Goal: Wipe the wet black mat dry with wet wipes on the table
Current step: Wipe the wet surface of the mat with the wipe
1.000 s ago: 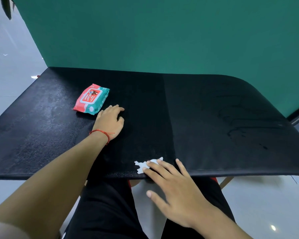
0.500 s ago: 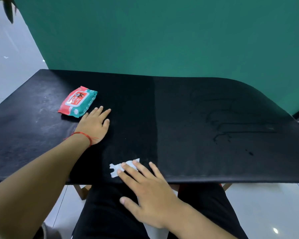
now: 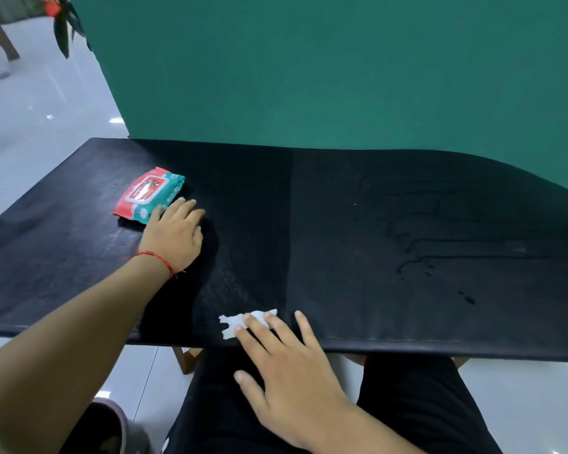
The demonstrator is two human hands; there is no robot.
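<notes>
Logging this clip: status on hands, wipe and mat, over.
Left hand flat on black mat beside wipes pack. Right hand fingers pressing white wipe at near edge. Wet streaks at right; path clear.

No words or numbers can be read here. The pack of wet wipes [image 3: 148, 199] on the black mat [image 3: 341, 263] has a red label [image 3: 144, 190] with white marks and a small dark picture on it, but the print is too blurry and too small to make out.
</notes>
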